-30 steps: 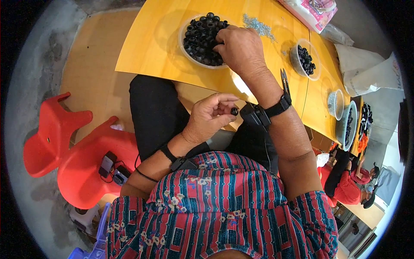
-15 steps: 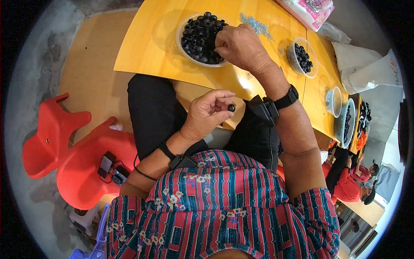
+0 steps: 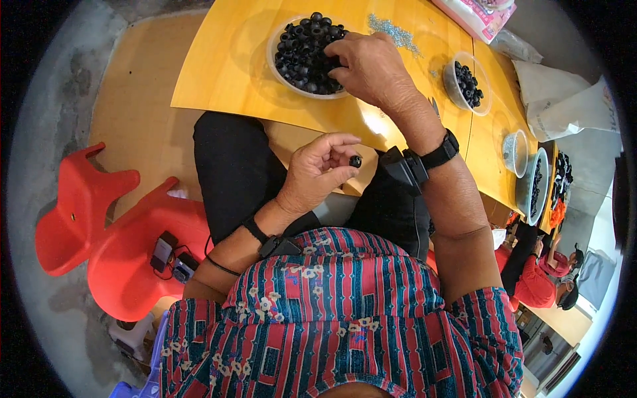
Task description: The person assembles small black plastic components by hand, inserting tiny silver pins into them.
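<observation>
My left hand (image 3: 318, 171), palm turned up over my lap, pinches a small black round part (image 3: 355, 161) between thumb and fingers. The part is short and cylinder-like, with something lighter at its middle that is too small to make out. On the table's near edge stands a clear round bowl (image 3: 273, 65) heaped with black hollow parts (image 3: 306, 58) of the same sort. Over the right side of that bowl is my right hand (image 3: 373, 71), thumb and forefinger apart among the parts. Its other fingers are hidden behind the hand.
Beyond my right hand, small silvery pieces (image 3: 396, 34) lie loose on the yellow table (image 3: 225, 60). Further right stand a smaller bowl of black parts (image 3: 468, 85), a small tub (image 3: 515, 154) and a blue-rimmed basin (image 3: 531, 192). Red chairs (image 3: 142, 265) are at left; a person (image 3: 534, 285) sits at far right.
My right hand has shifted slightly left over the bowl, and its thumb and forefinger have spread apart. My left hand keeps its hold on the black part, almost unmoved.
</observation>
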Motion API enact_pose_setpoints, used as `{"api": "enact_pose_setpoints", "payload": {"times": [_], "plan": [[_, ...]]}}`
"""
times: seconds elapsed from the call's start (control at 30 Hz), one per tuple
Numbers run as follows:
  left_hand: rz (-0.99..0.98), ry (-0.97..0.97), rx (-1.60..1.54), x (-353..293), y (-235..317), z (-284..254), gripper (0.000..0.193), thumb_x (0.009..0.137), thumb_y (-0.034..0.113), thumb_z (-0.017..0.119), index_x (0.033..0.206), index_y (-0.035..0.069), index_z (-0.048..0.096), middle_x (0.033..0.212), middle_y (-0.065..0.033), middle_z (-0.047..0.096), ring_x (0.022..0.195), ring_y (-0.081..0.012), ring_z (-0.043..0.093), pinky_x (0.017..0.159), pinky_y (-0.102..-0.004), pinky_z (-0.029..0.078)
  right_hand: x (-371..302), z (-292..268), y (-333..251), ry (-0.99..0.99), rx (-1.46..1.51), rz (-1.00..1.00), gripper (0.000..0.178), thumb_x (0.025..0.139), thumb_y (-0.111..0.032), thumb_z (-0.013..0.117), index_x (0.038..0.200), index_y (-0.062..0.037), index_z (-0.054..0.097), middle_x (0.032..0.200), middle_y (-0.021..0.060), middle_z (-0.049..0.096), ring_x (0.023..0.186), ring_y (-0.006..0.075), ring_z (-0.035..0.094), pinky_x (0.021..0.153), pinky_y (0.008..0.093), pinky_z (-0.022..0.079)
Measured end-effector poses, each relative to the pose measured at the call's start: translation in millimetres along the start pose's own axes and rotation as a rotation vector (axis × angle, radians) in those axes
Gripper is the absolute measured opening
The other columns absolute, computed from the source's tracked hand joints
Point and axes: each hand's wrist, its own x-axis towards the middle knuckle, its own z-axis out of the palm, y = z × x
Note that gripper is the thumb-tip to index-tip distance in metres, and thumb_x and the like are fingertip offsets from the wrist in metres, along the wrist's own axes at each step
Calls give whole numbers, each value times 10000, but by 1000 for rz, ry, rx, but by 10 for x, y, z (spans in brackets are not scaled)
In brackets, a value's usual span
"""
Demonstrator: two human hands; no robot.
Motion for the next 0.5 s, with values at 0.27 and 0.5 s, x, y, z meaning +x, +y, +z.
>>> {"api": "enact_pose_setpoints", "payload": {"times": [0.27,0.5], "plan": [[37,21,-3,20,-54,27,446,755,-73,634,1174,31,523,921,-8,568,820,-59,534,743,-187,465,64,-14,-6,-166,-122,61,210,698,-198,690,894,-124,673,783,82,655,760,266,629,788,375,444],[55,55,-18,38,-70,11,420,747,-64,640,1147,29,548,887,0,569,786,-55,540,724,-187,474,76,66,73,-85,-81,-30,154,693,-208,696,796,-114,631,733,73,642,728,274,620,732,390,434]]}}
